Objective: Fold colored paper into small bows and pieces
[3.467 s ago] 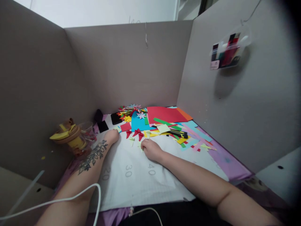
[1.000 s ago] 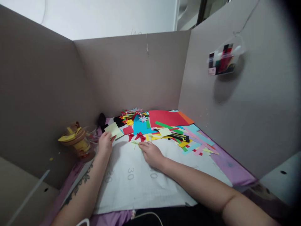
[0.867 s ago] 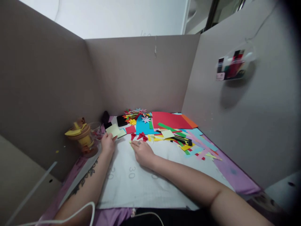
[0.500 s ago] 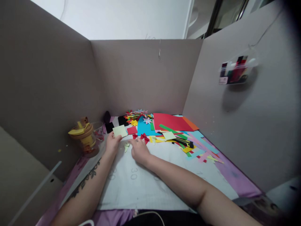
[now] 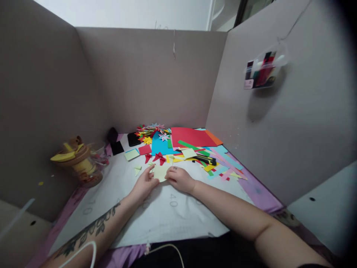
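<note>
White sheet [image 5: 178, 221] reads "10" and "40"; label [image 5: 248, 83] on hanging clear box [image 5: 262, 76] too small to read. Paper square [image 5: 160, 174], pale yellow-green, plain, over the sheet's middle, well in from near edge. Left hand [image 5: 145, 183] pinches left side, right hand [image 5: 179, 179] right side. Earlier left hand alone held it, nearer far-left corner.
</note>
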A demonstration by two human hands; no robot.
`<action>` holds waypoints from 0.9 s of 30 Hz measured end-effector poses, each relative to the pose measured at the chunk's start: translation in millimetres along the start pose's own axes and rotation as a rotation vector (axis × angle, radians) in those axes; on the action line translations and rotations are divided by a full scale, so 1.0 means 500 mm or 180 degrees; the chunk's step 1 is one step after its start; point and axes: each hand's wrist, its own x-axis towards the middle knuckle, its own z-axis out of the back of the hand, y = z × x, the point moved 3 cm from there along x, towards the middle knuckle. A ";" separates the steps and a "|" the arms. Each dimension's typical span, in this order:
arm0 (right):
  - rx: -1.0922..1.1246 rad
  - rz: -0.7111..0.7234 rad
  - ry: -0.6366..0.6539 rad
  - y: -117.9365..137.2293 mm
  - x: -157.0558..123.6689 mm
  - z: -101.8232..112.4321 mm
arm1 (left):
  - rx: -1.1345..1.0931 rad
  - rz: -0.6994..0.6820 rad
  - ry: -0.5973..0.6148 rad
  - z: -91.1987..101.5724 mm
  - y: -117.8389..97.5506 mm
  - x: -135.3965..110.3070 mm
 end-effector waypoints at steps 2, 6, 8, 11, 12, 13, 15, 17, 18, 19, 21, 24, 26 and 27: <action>0.0103 0.0064 0.0241 0.002 0.000 -0.007 | 0.0731 -0.0416 0.0044 0.022 0.000 -0.012; 0.0245 0.0076 0.0341 0.003 -0.001 -0.009 | 0.2413 -0.1310 0.0329 0.036 -0.020 -0.043; 0.0387 0.0093 0.0309 0.004 -0.001 -0.003 | 0.2867 -0.1489 0.0572 0.028 -0.026 -0.050; 0.0583 0.0010 0.0348 0.004 0.000 0.007 | 0.3200 -0.1513 0.0705 0.016 -0.027 -0.047; 0.0621 -0.0042 0.0367 0.003 0.001 0.009 | 0.3284 -0.1506 0.0679 0.012 -0.026 -0.045; 0.0651 -0.0097 0.0380 0.001 0.002 0.011 | 0.3365 -0.1513 0.0630 0.010 -0.025 -0.044; 0.0704 -0.0190 0.0387 -0.001 0.003 0.013 | 0.3480 -0.1579 0.0521 0.006 -0.025 -0.043; 0.0763 -0.0303 0.0374 -0.004 0.004 0.010 | 0.3512 -0.1645 0.0376 0.005 -0.026 -0.045; 0.0787 -0.0394 0.0354 -0.006 0.005 0.007 | 0.3502 -0.1648 0.0278 0.006 -0.027 -0.046; 0.0802 -0.0511 0.0320 -0.009 0.006 0.004 | 0.3486 -0.1625 0.0171 0.008 -0.027 -0.046; 0.0803 -0.0791 0.0219 -0.014 0.008 -0.003 | 0.3441 -0.1520 -0.0016 0.013 -0.027 -0.041; 0.0761 -0.1130 0.0041 -0.022 0.011 -0.012 | 0.3322 -0.1309 -0.0175 0.023 -0.023 -0.029; 0.0731 -0.1260 -0.0042 -0.026 0.014 -0.017 | 0.3232 -0.1144 -0.0256 0.030 -0.019 -0.019; 0.0716 -0.1300 -0.0072 -0.027 0.015 -0.019 | 0.3204 -0.1062 -0.0293 0.033 -0.018 -0.015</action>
